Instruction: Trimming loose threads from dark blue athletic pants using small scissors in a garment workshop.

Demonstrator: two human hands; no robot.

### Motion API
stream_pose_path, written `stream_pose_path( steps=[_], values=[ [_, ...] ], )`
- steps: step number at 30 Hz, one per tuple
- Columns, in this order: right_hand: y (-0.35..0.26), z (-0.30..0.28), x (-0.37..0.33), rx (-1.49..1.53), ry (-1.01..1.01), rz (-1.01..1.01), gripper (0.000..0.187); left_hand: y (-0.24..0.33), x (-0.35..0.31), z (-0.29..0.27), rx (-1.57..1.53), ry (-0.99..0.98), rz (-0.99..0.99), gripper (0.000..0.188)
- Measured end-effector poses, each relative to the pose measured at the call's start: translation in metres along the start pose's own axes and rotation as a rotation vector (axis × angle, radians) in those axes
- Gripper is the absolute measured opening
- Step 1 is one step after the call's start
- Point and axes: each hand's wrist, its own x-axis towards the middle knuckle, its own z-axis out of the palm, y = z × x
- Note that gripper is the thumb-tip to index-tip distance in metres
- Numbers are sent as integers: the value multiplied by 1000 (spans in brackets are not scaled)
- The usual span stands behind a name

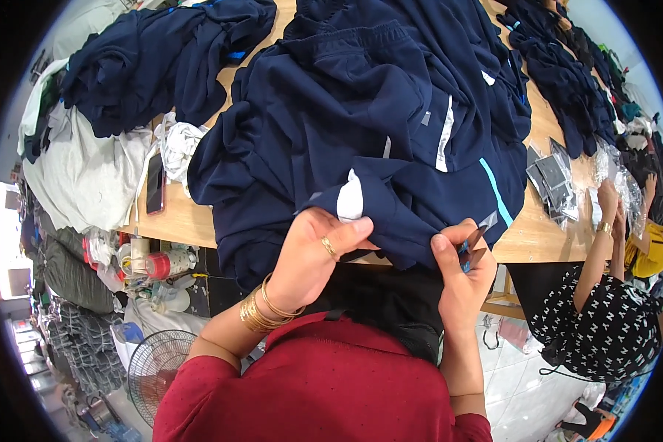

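A heap of navy garments (331, 96) with elastic waistbands, white strips and a light-blue stripe lies before me, its near part hanging over the table edge. My left hand (320, 247), with a ring and gold bangles, pinches a fold of this cloth beside a white patch (351, 197). To its right, my right hand (464, 269) grips the same stretch of cloth between thumb and fingers, so the piece is drawn out between both hands. Small thread snips (473, 250) sit tucked in the right hand, blades pointing up and away; part of them is hidden by the fingers.
On the wooden table (180, 225), a phone (155, 184) lies left near white cloth. More navy garments (162, 59) are piled far left. Clear plastic packets (552, 180) lie right, near a co-worker's hand (608, 197). A fan (158, 368) stands below left.
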Motion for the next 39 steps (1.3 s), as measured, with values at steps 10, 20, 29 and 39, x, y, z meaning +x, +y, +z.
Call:
stream_pose_path(
  steps=[10, 20, 29, 39],
  values=[
    [-2, -1, -5, 318, 119, 180, 10, 2, -5, -1, 23, 76, 134, 20],
    [12, -3, -5, 153, 73, 128, 10, 0, -3, 6, 6, 95, 96, 16],
    [21, 0, -2, -133, 99, -57, 9, -3, 0, 7, 112, 58, 139, 15],
    [5, 4, -4, -358, 77, -681, 34, -1, -2, 13, 108, 50, 115, 18]
  ],
)
